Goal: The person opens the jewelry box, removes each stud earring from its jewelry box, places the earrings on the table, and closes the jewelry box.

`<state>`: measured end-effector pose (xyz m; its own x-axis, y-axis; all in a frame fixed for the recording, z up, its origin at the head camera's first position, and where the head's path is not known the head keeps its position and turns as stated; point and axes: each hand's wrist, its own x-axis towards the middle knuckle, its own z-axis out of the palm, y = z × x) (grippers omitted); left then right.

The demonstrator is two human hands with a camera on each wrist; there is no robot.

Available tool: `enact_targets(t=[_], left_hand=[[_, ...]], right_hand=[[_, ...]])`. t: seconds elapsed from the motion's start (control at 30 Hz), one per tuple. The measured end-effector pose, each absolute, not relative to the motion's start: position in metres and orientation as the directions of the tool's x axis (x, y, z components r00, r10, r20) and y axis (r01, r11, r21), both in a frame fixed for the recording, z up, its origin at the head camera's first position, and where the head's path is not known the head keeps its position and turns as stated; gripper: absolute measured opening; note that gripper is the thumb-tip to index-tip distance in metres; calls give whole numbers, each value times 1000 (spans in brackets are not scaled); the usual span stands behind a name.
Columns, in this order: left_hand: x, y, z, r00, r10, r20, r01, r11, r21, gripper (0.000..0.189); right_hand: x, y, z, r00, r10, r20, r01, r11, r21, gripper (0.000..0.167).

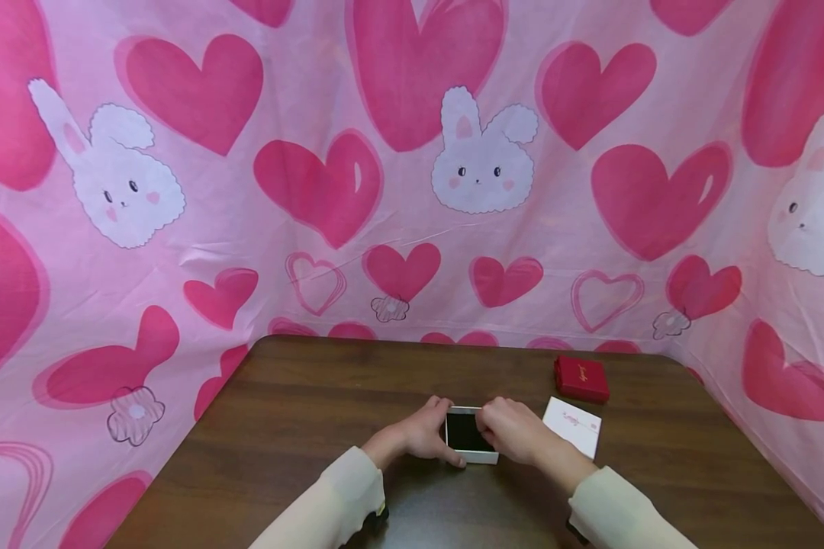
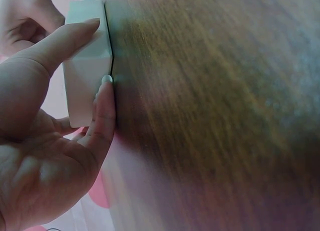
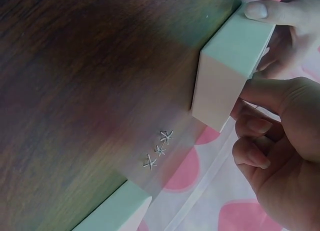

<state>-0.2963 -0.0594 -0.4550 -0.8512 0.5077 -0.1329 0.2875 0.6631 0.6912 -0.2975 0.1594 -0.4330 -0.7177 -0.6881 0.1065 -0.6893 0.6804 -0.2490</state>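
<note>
A small white box with a black interior stands uncovered on the table. My left hand grips its left end, the thumb along the near wall and the other fingers around the end and far side. Over the right part of the box my right hand has its fingers curled, with the thumb reaching over the rim. What its fingertips pinch inside is hidden, so I cannot tell. Three small silver star-shaped pieces lie on the table beside the box in the right wrist view.
A white lid with red print lies just right of my right hand. Behind it sits a red box with gold lettering. The brown wooden table meets a pink cloth backdrop with hearts and rabbits.
</note>
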Motion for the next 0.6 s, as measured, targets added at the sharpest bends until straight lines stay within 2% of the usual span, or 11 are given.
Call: enact_targets(t=[0.6], left_hand=[[-295,-59,-453,-852,508,-125,299,669,680,75]], right_hand=[[-298,158,-431,-719,-692,70,-680,679,-276,24]])
